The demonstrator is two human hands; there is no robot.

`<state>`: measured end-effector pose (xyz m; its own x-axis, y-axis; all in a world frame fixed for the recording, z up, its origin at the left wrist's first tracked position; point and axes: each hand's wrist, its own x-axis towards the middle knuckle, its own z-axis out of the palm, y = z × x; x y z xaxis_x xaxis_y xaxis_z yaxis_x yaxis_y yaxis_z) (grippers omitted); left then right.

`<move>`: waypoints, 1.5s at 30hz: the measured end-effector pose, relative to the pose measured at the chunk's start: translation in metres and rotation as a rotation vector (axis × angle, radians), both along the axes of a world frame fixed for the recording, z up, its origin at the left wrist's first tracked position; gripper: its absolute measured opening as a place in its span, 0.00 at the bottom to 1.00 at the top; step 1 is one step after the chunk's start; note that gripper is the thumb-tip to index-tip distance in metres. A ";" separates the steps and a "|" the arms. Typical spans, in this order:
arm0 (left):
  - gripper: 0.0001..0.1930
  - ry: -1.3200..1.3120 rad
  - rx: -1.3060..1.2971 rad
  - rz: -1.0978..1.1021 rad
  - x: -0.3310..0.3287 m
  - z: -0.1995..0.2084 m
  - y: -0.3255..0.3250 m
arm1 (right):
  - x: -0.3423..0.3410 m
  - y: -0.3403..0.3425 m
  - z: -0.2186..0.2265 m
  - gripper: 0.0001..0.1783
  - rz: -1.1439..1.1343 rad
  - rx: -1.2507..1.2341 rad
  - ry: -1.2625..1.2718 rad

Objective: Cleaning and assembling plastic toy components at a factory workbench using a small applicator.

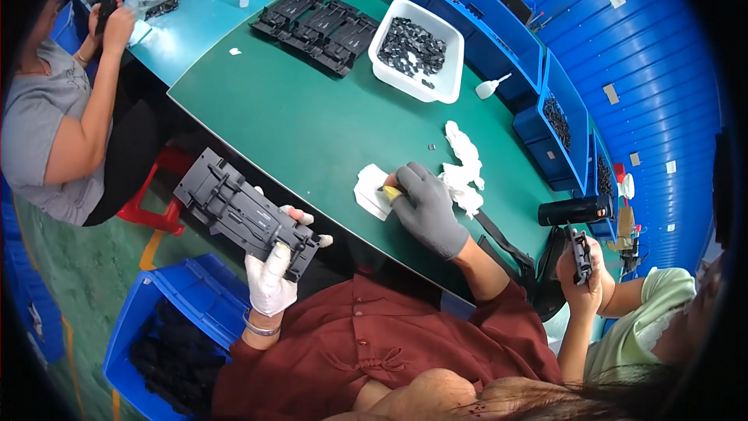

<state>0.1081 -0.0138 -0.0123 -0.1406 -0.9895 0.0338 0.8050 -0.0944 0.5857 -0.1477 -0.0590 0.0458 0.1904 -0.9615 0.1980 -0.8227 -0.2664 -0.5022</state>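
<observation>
At the far left a co-worker in a grey shirt (43, 132) is sitting and handling a black part near the upper corner, and below, on the floor, a blue crate (167, 308) is holding a heap of dark parts. Just right of it, the person's left hand (270, 277), wearing a white glove, is gripping a long dark grey plastic panel (241, 214) by its near end, holding it off the edge of the green tabletop (288, 121) with its ribbed side facing up and its far end tilting up to the left. Farther back, a row of similar black panels (319, 23) is lying on the tabletop beside a white tub (452, 70) of small black pieces. Toward the middle, the right hand (427, 206), in a grey glove, is pressing down on the tabletop with fingers curled around a small yellow-tipped object (392, 192), touching a white square pad (372, 191); a crumpled white cloth (463, 168) is lying just beside it. At the right, another person's hand (580, 265) is holding a small black part, with blue bins (499, 39) lining the tabletop's far edge.
</observation>
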 end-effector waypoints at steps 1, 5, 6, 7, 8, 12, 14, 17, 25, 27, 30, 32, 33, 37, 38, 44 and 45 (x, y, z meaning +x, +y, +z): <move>0.42 0.007 0.006 -0.006 0.000 -0.002 -0.001 | 0.001 -0.001 0.000 0.06 0.001 0.008 0.005; 0.44 0.011 0.010 -0.010 0.002 -0.009 -0.001 | 0.005 -0.004 0.001 0.06 0.024 -0.029 0.114; 0.44 0.001 0.020 -0.007 0.003 -0.009 -0.001 | 0.007 -0.005 0.001 0.06 0.033 -0.062 0.162; 0.44 -0.010 0.030 -0.003 0.003 -0.009 -0.001 | 0.007 -0.005 0.001 0.06 0.037 -0.056 0.165; 0.44 -0.005 0.034 -0.003 0.003 -0.010 -0.001 | 0.007 -0.004 0.003 0.06 0.046 -0.044 0.161; 0.45 -0.092 0.053 0.018 0.002 -0.010 -0.002 | 0.005 -0.006 0.006 0.06 0.071 -0.001 0.157; 0.45 -0.101 0.063 0.024 0.002 -0.011 -0.001 | 0.005 -0.009 0.005 0.06 0.095 -0.015 0.181; 0.44 -0.105 0.079 0.037 0.002 -0.015 0.000 | 0.004 -0.011 0.006 0.06 0.127 -0.015 0.177; 0.40 -0.055 0.093 0.005 0.004 -0.018 0.000 | 0.007 -0.015 0.003 0.10 0.150 -0.107 0.279; 0.40 -0.061 0.096 0.014 0.003 -0.017 0.001 | 0.009 -0.016 0.005 0.12 0.160 -0.097 0.310; 0.40 -0.058 0.090 0.023 0.003 -0.021 0.001 | 0.010 -0.019 0.008 0.11 0.173 -0.080 0.332; 0.40 -0.049 0.078 0.028 0.003 -0.022 0.001 | 0.009 -0.020 0.012 0.11 0.180 0.000 0.296; 0.40 -0.061 0.085 0.026 0.004 -0.021 0.001 | 0.009 -0.020 0.013 0.11 0.182 -0.001 0.298; 0.43 -0.033 -0.008 0.026 0.004 -0.032 0.001 | 0.009 -0.022 0.016 0.09 0.163 0.004 0.296; 0.43 -0.032 -0.007 0.028 0.005 -0.032 0.002 | 0.010 -0.023 0.015 0.09 0.204 0.010 0.313; 0.54 0.131 0.122 0.000 0.005 -0.033 0.002 | 0.009 -0.026 0.019 0.12 0.259 0.000 0.409; 0.53 0.073 0.137 -0.004 0.006 -0.033 0.002 | 0.009 -0.025 0.020 0.12 0.261 -0.001 0.410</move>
<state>0.1143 -0.0118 -0.0450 -0.1463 -0.9851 -0.0909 0.8447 -0.1722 0.5068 -0.1388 -0.0845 0.0658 0.4875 -0.8713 0.0572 -0.8586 -0.4903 -0.1497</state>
